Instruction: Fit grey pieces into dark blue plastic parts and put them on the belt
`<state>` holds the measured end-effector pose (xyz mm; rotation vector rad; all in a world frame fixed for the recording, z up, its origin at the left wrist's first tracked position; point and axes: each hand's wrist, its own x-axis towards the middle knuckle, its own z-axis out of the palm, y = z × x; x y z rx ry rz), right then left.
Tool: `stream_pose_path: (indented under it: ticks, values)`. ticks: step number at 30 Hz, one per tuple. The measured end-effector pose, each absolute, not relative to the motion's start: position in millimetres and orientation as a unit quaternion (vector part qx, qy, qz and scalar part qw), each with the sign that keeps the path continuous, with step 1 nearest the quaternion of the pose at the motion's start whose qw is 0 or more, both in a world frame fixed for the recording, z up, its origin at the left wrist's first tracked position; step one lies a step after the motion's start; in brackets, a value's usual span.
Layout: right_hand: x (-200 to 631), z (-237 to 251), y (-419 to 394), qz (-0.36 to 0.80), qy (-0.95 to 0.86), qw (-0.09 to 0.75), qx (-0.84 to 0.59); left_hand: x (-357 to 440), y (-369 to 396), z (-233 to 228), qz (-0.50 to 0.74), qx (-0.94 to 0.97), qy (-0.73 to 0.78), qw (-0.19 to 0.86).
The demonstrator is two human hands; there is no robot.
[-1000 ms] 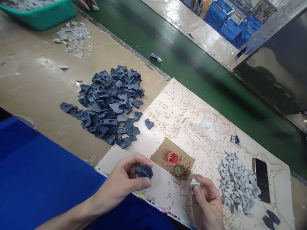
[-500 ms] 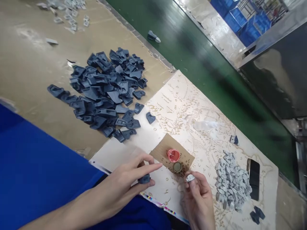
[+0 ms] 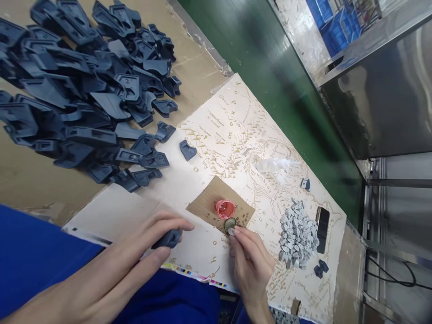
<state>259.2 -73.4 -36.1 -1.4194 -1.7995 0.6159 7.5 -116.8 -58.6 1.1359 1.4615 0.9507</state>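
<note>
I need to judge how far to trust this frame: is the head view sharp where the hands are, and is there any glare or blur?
Head view: the left hand holding a dark blue part and the right hand look fairly sharp; the dark blue parts pile smears at the upper left; the steel panel carries bright reflections; the green belt shows sheen.

My left hand lay low, forearm extended from lower left, fingers curled in pinch. My right hand rose from bottom edge, fingertips pinched together, pointing forward.
</note>
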Motion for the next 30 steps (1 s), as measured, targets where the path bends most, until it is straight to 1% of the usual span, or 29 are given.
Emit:
stream_pose_path:
  ticks: [3,8,10,12,13,15,17,19,21,23,27,30]
  values:
    - [259.7,-37.1,-73.6,0.243,-0.711,0.366,-0.549,2.0,-108.9,-60.3,0.405,0.468,0.582,0.528]
    - [263.0,-38.7,-76.0,0.28,-0.696,0.35,-0.561,8.1,-107.9,-49.3,0.42,0.38,0.611,0.554]
    - [262.6,-38.6,-78.4,0.287,-0.664,0.369,-0.584,11.3,-108.8,-47.3,0.419,0.369,0.605,0.567]
    - [260.4,-36.2,-80.7,0.304,-0.594,0.405,-0.625,13.4,-108.5,-50.2,0.42,0.378,0.602,0.564]
    - [258.5,-33.9,-81.4,0.331,-0.545,0.422,-0.645,14.6,-107.8,-52.7,0.424,0.388,0.596,0.561]
    - [253.5,-27.3,-81.4,0.419,-0.427,0.45,-0.662,19.1,-104.6,-56.7,0.437,0.407,0.576,0.559]
    - [247.3,-19.3,-80.4,0.507,-0.325,0.472,-0.644,26.9,-98.5,-55.5,0.449,0.413,0.548,0.572]
    - [241.4,-11.9,-80.0,0.544,-0.281,0.499,-0.614,36.8,-89.4,-48.1,0.454,0.406,0.521,0.598]
    - [236.5,-6.3,-81.7,0.542,-0.299,0.514,-0.594,46.0,-79.3,-37.8,0.46,0.394,0.493,0.624]
    - [232.5,-2.8,-85.2,0.525,-0.343,0.512,-0.586,52.4,-71.4,-29.4,0.468,0.38,0.483,0.635]
    - [225.4,-0.6,-91.0,0.467,-0.374,0.517,-0.612,57.2,-68.3,-25.2,0.478,0.369,0.495,0.625]
    - [223.0,-2.5,-91.4,0.425,-0.419,0.526,-0.606,58.7,-71.2,-25.8,0.483,0.377,0.492,0.619]
